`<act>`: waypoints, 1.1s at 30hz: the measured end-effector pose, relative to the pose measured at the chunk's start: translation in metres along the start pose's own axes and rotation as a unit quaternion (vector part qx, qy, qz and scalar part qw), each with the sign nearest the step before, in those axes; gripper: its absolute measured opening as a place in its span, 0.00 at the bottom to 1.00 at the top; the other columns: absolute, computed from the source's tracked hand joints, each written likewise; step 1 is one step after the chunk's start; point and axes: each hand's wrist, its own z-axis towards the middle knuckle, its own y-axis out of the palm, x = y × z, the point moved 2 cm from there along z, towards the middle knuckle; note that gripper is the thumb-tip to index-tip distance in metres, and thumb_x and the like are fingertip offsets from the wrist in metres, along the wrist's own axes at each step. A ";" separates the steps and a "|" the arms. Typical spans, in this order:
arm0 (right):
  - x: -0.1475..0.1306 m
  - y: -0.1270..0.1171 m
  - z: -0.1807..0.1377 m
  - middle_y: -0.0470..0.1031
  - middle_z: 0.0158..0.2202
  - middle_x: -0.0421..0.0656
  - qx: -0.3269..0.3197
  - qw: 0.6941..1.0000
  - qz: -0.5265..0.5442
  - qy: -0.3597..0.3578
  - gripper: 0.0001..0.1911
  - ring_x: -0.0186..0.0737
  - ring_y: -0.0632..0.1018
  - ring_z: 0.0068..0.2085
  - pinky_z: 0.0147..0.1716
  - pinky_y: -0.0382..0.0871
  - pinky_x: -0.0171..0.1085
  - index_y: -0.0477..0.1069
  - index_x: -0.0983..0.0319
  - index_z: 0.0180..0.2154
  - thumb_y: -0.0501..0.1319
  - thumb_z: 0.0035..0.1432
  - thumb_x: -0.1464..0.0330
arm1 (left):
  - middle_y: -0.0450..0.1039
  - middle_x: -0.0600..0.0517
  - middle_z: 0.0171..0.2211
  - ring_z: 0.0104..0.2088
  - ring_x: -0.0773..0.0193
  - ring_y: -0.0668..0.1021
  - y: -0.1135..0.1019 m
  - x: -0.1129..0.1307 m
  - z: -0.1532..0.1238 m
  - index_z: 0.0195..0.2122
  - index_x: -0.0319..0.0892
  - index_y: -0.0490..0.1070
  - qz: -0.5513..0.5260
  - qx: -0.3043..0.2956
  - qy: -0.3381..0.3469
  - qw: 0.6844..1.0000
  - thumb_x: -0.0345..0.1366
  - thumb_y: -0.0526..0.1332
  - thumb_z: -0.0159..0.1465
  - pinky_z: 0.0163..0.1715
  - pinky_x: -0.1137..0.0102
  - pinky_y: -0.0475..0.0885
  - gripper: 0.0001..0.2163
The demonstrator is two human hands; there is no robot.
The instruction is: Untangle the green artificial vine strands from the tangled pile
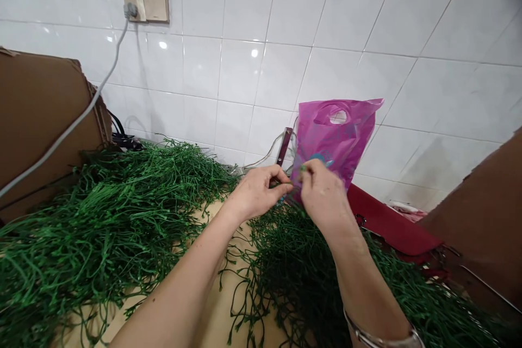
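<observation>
Forearms cross a tan surface before white wall tiles, left fingers and right fingers pinching blurred green strands.

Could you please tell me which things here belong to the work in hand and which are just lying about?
In the work:
left hand and right hand
green strands, some apparently pinched in both hands

Apparently just lying about:
purple bag behind the hands
red item at right
cardboard box at left
grey cord, plugged in
</observation>
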 end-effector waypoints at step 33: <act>-0.023 -0.021 -0.009 0.79 0.31 0.41 -0.101 0.985 0.125 -0.067 0.04 0.41 0.77 0.35 0.37 0.67 0.39 0.74 0.59 0.31 0.60 0.53 0.67 | 0.72 0.54 0.31 0.32 0.65 0.69 -0.008 0.002 -0.001 0.35 0.41 0.72 0.013 0.003 -0.011 1.000 0.35 0.61 0.62 0.34 0.69 0.63 0.04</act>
